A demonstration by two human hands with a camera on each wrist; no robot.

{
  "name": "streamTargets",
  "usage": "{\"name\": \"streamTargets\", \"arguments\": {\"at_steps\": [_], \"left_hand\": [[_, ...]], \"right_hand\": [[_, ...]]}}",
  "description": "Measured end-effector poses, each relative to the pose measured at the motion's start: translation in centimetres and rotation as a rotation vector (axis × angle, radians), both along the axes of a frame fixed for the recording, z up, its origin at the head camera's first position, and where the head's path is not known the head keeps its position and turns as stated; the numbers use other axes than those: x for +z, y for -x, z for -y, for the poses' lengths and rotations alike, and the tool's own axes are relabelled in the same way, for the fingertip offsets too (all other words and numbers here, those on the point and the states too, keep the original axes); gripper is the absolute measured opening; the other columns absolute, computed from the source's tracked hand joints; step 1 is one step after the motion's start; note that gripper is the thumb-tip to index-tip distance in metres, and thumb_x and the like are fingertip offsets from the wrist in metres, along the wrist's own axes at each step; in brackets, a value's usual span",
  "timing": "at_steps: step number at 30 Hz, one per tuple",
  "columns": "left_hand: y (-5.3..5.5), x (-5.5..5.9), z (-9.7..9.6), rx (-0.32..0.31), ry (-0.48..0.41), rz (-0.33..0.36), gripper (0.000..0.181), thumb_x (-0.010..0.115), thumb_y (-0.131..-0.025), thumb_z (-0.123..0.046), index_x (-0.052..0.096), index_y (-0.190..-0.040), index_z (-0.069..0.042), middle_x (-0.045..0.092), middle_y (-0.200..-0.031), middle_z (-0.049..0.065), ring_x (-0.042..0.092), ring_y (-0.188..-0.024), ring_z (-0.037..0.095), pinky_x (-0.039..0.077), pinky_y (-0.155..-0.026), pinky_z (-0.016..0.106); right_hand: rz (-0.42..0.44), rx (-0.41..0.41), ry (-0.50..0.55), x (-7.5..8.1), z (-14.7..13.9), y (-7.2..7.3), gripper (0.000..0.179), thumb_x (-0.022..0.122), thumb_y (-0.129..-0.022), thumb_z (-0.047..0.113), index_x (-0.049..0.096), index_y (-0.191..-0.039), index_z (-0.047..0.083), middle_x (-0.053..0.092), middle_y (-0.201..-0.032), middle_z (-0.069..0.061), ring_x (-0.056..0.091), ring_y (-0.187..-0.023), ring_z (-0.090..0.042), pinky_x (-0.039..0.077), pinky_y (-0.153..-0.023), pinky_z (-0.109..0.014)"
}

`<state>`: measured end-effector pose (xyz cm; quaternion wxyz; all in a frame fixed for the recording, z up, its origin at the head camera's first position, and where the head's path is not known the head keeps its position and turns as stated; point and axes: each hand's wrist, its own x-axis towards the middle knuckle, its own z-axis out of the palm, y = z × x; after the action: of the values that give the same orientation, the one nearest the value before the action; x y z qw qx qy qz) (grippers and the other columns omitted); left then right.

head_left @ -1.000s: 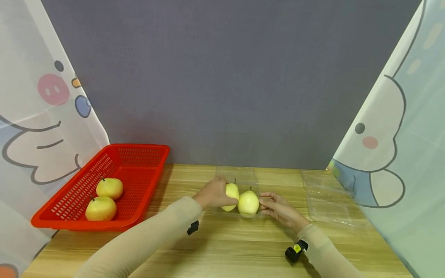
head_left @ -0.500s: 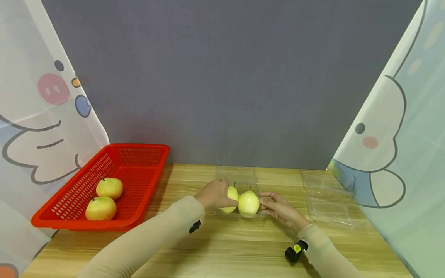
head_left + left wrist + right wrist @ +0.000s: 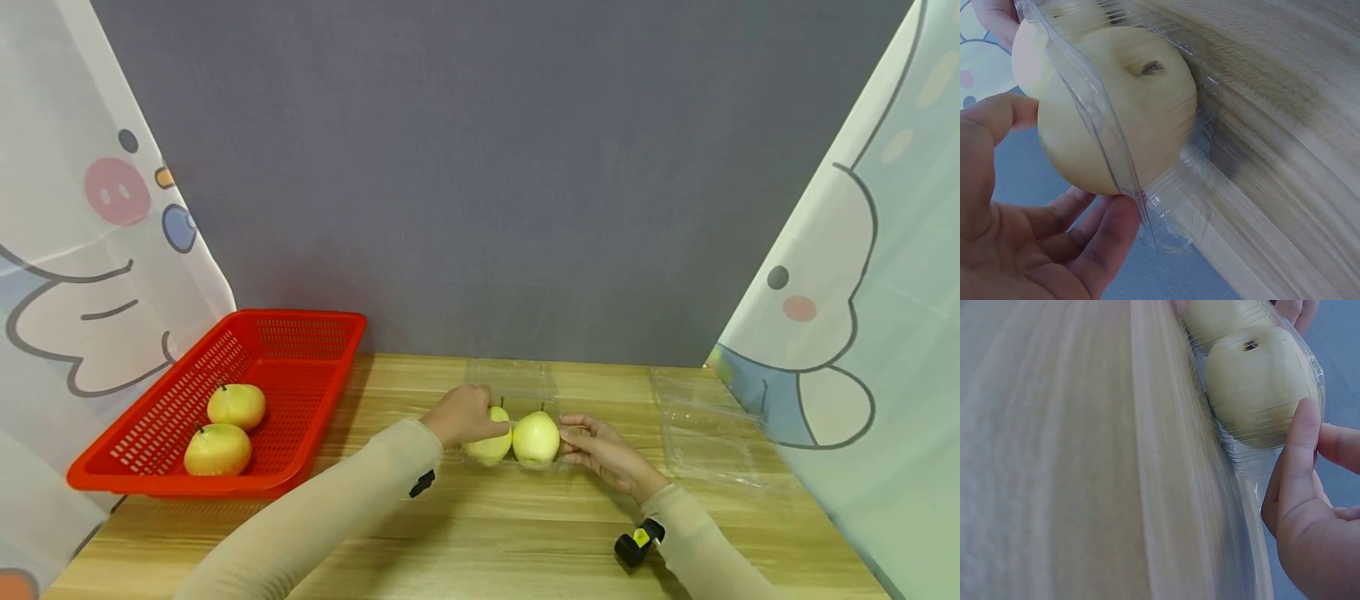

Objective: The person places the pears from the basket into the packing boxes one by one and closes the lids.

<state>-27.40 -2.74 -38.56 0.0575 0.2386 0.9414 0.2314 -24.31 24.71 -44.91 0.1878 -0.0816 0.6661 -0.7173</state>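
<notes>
My left hand point(image 3: 467, 414) grips a pale yellow pear point(image 3: 489, 448) at the left end of a clear plastic clamshell box point(image 3: 512, 379). In the left wrist view, thumb and fingers lie on opposite sides of that pear point(image 3: 1147, 119), which sits within the box wall point(image 3: 1107, 134). A second pear point(image 3: 536, 437) stands beside it in the box, stem up. My right hand point(image 3: 603, 452) pinches the box's right end, close beside the second pear. In the right wrist view, one finger lies along the outside of the clear wall point(image 3: 1254, 459).
A red perforated basket point(image 3: 341, 392) at the left holds two more yellow pears point(image 3: 219, 450). More clear plastic boxes point(image 3: 708, 442) lie at the right of the wooden table point(image 3: 487, 533). A grey panel point(image 3: 480, 183) rises behind the table.
My left hand has shifted slightly left with its pear, which has tilted and settled lower in the box's left end. The right hand and second pear have stayed in place.
</notes>
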Motion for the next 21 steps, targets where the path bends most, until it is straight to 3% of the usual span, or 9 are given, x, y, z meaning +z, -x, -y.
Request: {"name": "streamTargets", "arguments": {"at_steps": [6,15,17,18,21], "left_hand": [[0.09,-0.20,-0.28,-0.008,0.062,-0.010,0.044,0.065,-0.095,-0.039,0.044,-0.062,-0.019,0.034,-0.052,-0.006,0.028,-0.044,0.008,0.031,-0.046,0.025],[0.48,-0.39,-0.43,-0.023,0.108,0.013,0.050,0.056,-0.098,-0.036,0.040,-0.054,-0.018,0.028,-0.047,-0.007,0.022,-0.042,0.008,0.031,-0.045,0.025],[0.66,-0.45,-0.34,-0.029,0.104,0.029,0.047,0.055,-0.099,-0.037,0.048,-0.057,-0.016,0.037,-0.050,-0.003,0.026,-0.043,0.009,0.036,-0.048,0.027],[0.72,-0.47,-0.27,-0.033,0.093,0.031,0.044,0.056,-0.099,-0.037,0.057,-0.063,-0.012,0.048,-0.055,-0.001,0.036,-0.046,0.010,0.042,-0.052,0.028],[0.94,-0.64,0.02,-0.044,0.045,0.032,0.039,0.058,-0.099,-0.037,0.074,-0.095,-0.001,0.071,-0.090,0.010,0.065,-0.074,0.019,0.055,-0.074,0.036]], "right_hand": [[0.001,0.000,-0.003,-0.06,-0.03,0.10,0.054,0.055,-0.104,0.011,0.025,-0.142,-0.014,0.054,-0.109,-0.011,0.061,-0.090,-0.013,0.055,-0.078,-0.022],[0.004,-0.005,0.000,0.10,0.14,-0.02,0.054,0.054,-0.104,0.010,0.024,-0.143,-0.014,0.053,-0.109,-0.011,0.061,-0.089,-0.012,0.055,-0.077,-0.021],[0.003,-0.005,-0.001,0.10,0.13,-0.04,0.054,0.054,-0.104,0.010,0.024,-0.143,-0.014,0.052,-0.110,-0.011,0.061,-0.089,-0.012,0.055,-0.077,-0.022],[0.002,-0.004,-0.002,0.10,0.12,-0.05,0.054,0.054,-0.104,0.010,0.024,-0.143,-0.014,0.052,-0.109,-0.011,0.060,-0.089,-0.012,0.055,-0.077,-0.022],[0.002,-0.004,-0.003,0.06,0.07,-0.07,0.055,0.055,-0.104,0.011,0.025,-0.142,-0.014,0.053,-0.109,-0.011,0.060,-0.089,-0.012,0.055,-0.078,-0.022]]}}
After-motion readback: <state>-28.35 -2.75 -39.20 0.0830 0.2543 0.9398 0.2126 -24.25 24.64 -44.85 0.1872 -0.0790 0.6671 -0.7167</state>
